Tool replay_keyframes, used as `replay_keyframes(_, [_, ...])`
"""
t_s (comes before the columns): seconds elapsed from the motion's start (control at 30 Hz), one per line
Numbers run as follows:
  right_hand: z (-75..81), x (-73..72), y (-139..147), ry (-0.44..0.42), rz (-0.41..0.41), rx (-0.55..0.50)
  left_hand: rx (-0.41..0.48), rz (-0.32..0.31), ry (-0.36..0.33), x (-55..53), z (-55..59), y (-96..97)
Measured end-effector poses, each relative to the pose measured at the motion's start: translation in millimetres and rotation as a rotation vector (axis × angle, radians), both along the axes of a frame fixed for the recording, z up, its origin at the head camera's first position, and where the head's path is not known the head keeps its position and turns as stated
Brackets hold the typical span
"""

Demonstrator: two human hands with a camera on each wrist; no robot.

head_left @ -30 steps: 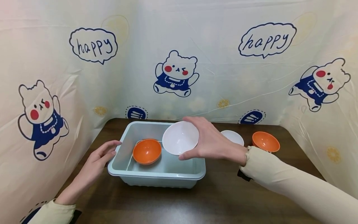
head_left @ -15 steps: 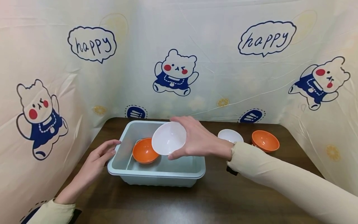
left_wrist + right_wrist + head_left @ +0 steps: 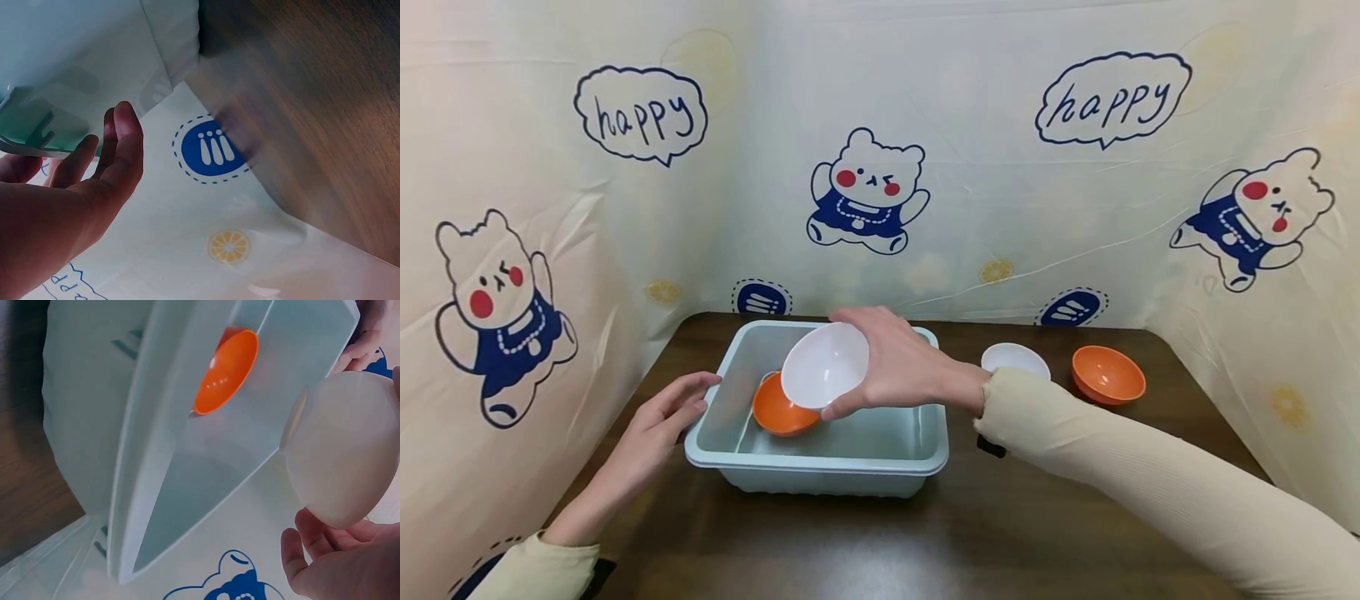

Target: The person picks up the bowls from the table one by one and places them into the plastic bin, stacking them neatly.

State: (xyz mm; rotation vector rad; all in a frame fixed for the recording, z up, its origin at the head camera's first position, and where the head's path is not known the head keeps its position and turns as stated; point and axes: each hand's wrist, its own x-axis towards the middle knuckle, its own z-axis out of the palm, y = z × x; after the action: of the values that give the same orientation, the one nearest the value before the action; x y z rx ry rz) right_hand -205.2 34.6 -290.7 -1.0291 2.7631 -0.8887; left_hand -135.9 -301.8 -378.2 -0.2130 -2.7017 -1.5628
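In the head view my right hand (image 3: 898, 358) grips a white bowl (image 3: 825, 367) by its side, thumb below and fingers above. The bowl is tilted and held over the left half of a pale blue-green plastic basin (image 3: 817, 462). An orange bowl (image 3: 781, 408) lies inside the basin and is partly covered by the white one. In the right wrist view the white bowl (image 3: 347, 447) shows its rounded outside, with fingers against its edge. My left hand (image 3: 658, 425) is at the basin's left rim, its fingertips touching there with loosely bent fingers (image 3: 128, 134).
On the brown table (image 3: 1037, 517), right of the basin, sit a second white bowl (image 3: 1017, 358), partly hidden by my sleeve, and a second orange bowl (image 3: 1108, 375). A printed cloth (image 3: 970, 183) with bears closes off the back and sides.
My right hand has carried the white bowl leftward over the basin, so it overlaps the orange bowl in the head view. The left hand has stayed at the rim.
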Motion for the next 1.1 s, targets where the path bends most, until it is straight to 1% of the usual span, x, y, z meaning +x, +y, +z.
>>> replay_keyframes(0.23, [-2.2, -4.2, -10, -0.017, 0.031, 0.011, 0.005, -0.002, 0.022, -0.4, -0.5, 1.2])
replay_keyframes(0.47, [-4.0, -10.9, -24, -0.031, 0.047, 0.034, -0.021, 0.016, -0.009, 1.6, 0.5, 2.5])
replay_keyframes(0.63, [-6.3, -13.9, -31, -0.038, 0.050, 0.043, -0.038, 0.015, -0.019, 1.9, 2.2, 3.3])
replay_keyframes(0.83, [-11.2, -18.5, -38, -0.063, 0.047, 0.045, -0.030, 0.013, -0.021, 1.1, 2.7, 4.0])
replay_keyframes(1.1, [-12.7, -22.0, -49, -0.068, 0.041, 0.064, -0.031, 0.019, -0.030, 0.3, 2.1, 3.3])
